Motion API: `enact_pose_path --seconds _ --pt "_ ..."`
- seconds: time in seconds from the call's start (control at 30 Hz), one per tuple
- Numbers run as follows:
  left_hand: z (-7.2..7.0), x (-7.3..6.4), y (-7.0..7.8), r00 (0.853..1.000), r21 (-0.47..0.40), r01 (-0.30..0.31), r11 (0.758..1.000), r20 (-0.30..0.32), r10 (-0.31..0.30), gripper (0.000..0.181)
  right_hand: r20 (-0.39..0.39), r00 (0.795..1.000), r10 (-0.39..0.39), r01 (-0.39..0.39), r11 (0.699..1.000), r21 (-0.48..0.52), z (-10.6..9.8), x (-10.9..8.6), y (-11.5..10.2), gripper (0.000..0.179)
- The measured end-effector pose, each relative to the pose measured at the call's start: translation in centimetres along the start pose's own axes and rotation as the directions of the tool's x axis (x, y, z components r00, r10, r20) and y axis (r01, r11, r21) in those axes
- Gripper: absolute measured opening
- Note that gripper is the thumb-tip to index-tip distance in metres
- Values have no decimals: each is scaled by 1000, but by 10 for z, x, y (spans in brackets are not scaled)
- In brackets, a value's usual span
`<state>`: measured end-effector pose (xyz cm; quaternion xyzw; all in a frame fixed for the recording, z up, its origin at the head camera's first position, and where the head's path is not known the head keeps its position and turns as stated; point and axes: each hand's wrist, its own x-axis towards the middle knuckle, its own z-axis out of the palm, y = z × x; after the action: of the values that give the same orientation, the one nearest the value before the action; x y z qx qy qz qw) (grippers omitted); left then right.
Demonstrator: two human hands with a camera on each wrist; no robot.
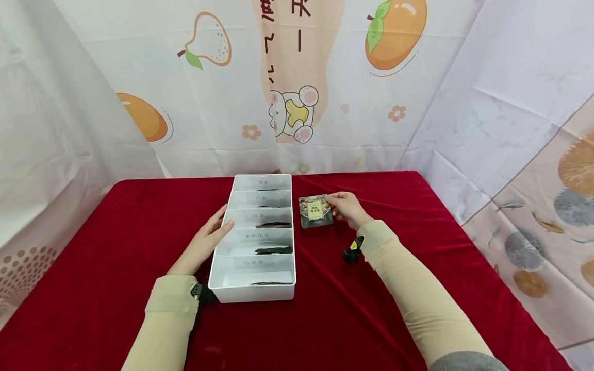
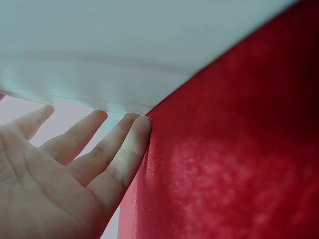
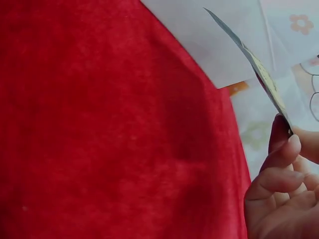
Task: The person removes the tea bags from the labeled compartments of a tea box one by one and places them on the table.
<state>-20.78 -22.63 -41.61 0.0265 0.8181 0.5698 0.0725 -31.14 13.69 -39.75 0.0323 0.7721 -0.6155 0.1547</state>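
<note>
My right hand (image 1: 347,208) pinches the upper right corner of a dark square tea sachet (image 1: 316,212) with a pale printed label, between thumb and fingertips. In the right wrist view the sachet (image 3: 264,74) appears nearly edge-on, its free end pointing away from the hand. A long white divided box (image 1: 252,294) stands to its left, with Chinese lettering in each compartment. Against the box's left side lies my left hand (image 1: 209,237), its thumb at the rim. The left wrist view has the fingers extended, their tips right at the white wall (image 2: 99,74).
Flat dark packets (image 1: 274,250) lie in the box's compartments, towards their right side. A red cloth (image 1: 116,257) covers the table. Behind it hangs a white curtain (image 1: 185,118) printed with fruit, and another patterned curtain (image 1: 533,206) borders the right side.
</note>
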Motion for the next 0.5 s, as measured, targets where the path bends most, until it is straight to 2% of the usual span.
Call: enact_pose_path --seconds 0.13,0.33,0.5 --pt "0 0 0 1000 -3 -4 1000 1 4 69 8 1000 16 -16 1000 15 1 1 11 30" --pt "2 1 -2 1000 1 15 1000 3 -15 70 15 998 58 -59 995 77 1 4 32 19" --pt "1 1 -2 1000 -10 2 1000 -2 -2 70 18 1000 9 -10 999 48 1 7 37 24"
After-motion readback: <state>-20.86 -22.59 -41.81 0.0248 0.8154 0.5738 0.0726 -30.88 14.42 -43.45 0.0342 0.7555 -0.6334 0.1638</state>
